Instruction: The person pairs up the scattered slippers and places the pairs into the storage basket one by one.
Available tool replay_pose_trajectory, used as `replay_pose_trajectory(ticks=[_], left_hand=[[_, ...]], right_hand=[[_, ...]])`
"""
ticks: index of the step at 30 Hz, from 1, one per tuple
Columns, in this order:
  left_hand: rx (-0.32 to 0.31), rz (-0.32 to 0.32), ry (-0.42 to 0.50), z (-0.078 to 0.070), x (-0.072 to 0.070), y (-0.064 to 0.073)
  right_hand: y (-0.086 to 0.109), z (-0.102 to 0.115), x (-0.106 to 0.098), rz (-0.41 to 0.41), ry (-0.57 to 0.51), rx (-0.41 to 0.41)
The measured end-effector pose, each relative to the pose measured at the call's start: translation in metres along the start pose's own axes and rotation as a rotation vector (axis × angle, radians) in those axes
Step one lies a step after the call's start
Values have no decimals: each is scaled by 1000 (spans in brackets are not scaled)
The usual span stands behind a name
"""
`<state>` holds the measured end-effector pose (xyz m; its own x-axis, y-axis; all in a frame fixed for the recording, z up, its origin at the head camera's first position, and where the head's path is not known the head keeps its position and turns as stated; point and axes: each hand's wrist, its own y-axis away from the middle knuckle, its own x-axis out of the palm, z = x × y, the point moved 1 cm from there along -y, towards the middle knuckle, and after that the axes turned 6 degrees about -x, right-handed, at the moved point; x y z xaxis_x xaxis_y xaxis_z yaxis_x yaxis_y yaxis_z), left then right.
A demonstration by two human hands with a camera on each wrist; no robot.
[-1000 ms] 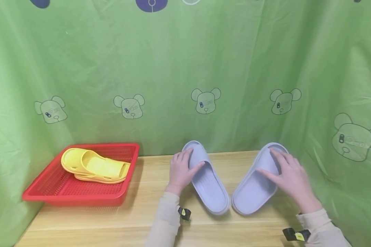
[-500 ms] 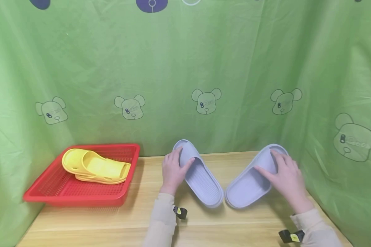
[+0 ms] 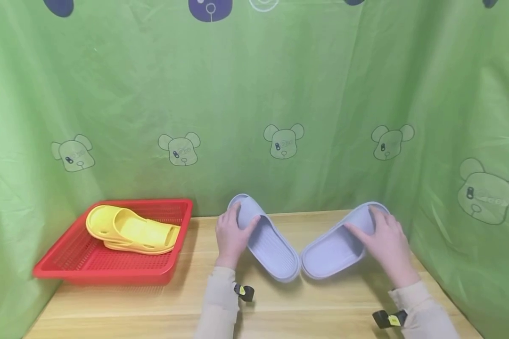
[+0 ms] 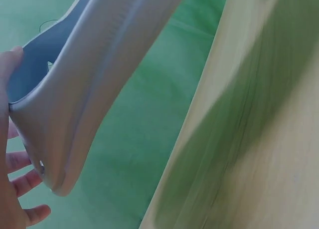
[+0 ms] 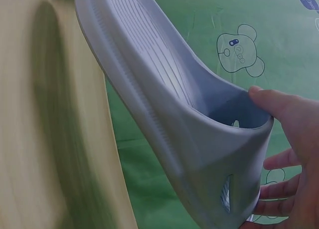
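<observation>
Pinching is noted: left slipper [image 3: 275, 252], aimed at eleven o'clock, by left hand [image 3: 231, 238]; right slipper [image 3: 332, 255], at one-thirty, by right hand [image 3: 386, 242]. Knocking together should be avoided.

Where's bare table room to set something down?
Bare table shows between the wrist cameras, nearer than the lilac slippers, and between the red basket and left sleeve. It's crowded where left hand and right hand hold those slippers, heels close together; yellow slippers lie in the basket.
</observation>
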<state>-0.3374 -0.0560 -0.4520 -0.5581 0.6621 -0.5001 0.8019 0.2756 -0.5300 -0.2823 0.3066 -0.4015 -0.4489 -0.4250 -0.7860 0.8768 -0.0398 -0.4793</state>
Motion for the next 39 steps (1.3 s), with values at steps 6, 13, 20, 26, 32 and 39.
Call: replay_pose_trajectory(ticks=[6, 13, 20, 26, 32, 39], left_hand=[[-46, -57, 34, 0, -5, -1], [-114, -132, 97, -2, -10, -4], [-145, -149, 88, -2, -15, -5], [-144, -163, 80, -1, -16, -4], [-158, -187, 78, -1, -16, -6], [-232, -167, 72, 1, -18, -7]], right_hand=[[-6, 7, 3, 21, -21, 34], [-13, 16, 9, 42, -28, 70], [-16, 22, 17, 59, -57, 82], [-14, 23, 21, 92, -70, 98], [-14, 24, 22, 103, -85, 89], [-12, 26, 25, 156, -111, 96]])
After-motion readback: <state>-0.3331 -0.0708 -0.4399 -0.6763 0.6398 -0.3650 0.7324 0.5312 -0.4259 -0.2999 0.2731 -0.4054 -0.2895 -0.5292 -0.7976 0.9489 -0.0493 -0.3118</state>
